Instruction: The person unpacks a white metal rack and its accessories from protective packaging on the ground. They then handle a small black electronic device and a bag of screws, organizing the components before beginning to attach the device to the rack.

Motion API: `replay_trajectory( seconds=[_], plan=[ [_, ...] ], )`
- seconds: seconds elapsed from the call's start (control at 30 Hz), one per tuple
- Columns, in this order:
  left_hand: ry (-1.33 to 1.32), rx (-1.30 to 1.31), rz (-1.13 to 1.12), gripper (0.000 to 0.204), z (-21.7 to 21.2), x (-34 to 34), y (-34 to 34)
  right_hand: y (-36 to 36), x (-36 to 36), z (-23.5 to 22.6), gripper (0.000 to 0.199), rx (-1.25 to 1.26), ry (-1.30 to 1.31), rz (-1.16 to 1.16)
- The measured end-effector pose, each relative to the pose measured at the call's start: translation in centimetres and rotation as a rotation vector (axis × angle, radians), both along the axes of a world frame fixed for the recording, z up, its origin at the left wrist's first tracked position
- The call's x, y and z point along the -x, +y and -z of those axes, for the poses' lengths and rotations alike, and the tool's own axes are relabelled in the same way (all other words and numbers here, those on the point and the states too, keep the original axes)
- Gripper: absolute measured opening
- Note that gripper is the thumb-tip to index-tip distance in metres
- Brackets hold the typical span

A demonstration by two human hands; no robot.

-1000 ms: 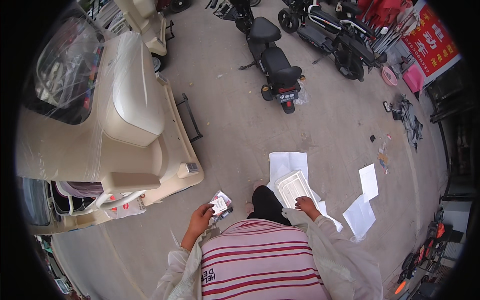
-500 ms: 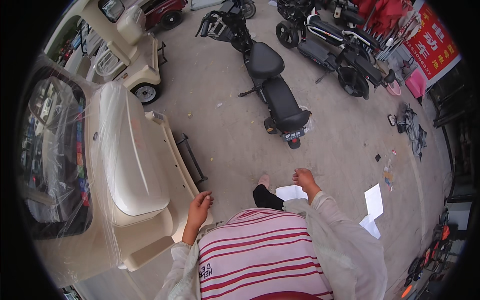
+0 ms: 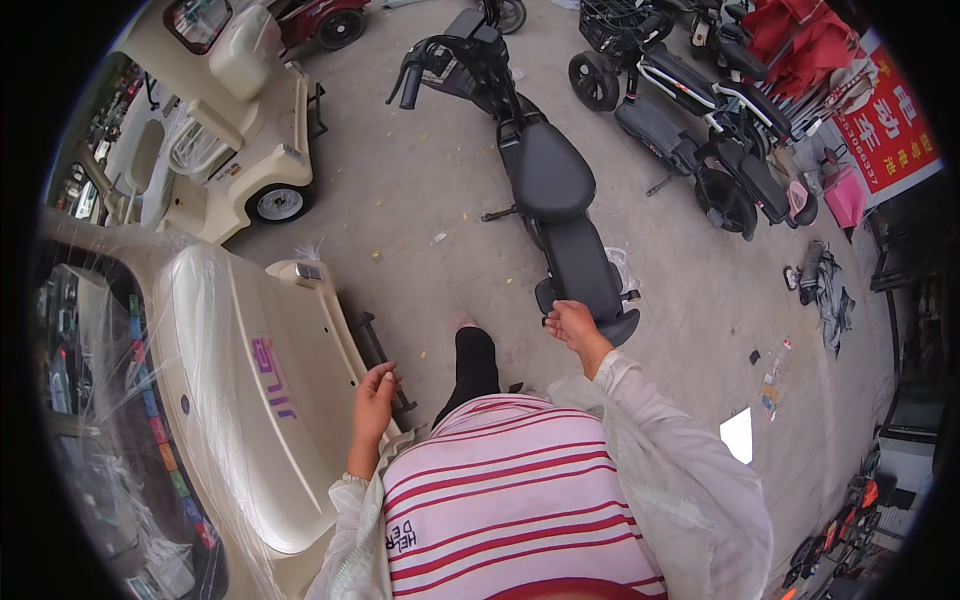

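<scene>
My left hand (image 3: 373, 400) hangs in front of my body with its fingers loosely curled together, and I see nothing in it. It is nearest to the cream three-wheeled vehicle (image 3: 250, 400), which is partly wrapped in clear film. My right hand (image 3: 576, 328) is closed, and no object shows in it. In the picture it overlaps the rear of a black electric scooter (image 3: 550, 170); whether it touches the scooter I cannot tell. The scooter stands ahead of me, its handlebar at the far end. One of my legs, in black trousers (image 3: 474, 358), is stepping forward.
Another cream vehicle (image 3: 240, 150) stands ahead on the left. More electric scooters (image 3: 690, 120) are parked at the far right, near folded red cloth (image 3: 790, 40) and a red sign (image 3: 890, 125). Grey cloth (image 3: 822, 290) and white paper (image 3: 737, 436) lie on the concrete floor.
I have moved forward, so the scooter and the vehicles appear closer. My right hand now overlaps the scooter's rear end, and one sheet of paper has passed out of sight.
</scene>
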State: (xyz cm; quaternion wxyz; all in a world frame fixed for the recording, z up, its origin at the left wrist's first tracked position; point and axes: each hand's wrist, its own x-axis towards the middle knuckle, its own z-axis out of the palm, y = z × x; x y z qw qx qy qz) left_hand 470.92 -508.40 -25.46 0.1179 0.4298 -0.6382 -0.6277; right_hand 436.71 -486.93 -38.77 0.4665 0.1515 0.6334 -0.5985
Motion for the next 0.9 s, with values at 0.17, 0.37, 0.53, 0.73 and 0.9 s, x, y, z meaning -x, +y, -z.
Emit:
replay_trajectory(
  seconds=[0.17, 0.37, 0.53, 0.73, 0.9],
  plan=[
    [0.017, 0.081, 0.079, 0.033, -1.4, 13.1, -10.0, -7.9, 8.2, -0.2, 0.024, 0.003, -0.094, 0.121],
    [0.064, 0.353, 0.229, 0.043, -5.3, 30.6, -22.9, -14.7, 16.4, 2.0, 0.046, -0.123, -0.092, 0.250],
    [-0.098, 0.776, 0.119, 0.065, -2.9, 42.1, -31.7, -17.0, 20.3, 4.1, 0.094, -0.238, -0.105, 0.313],
    [-0.266, 0.760, 0.110, 0.066, -0.8, 51.6, -37.2, -19.0, 22.1, 3.0, 0.098, -0.405, 0.123, 0.431],
    [-0.463, 0.671, 0.112, 0.045, -1.8, 56.7, -38.5, -19.8, 27.5, 3.1, 0.097, -0.635, -0.019, 0.730]
  ],
)
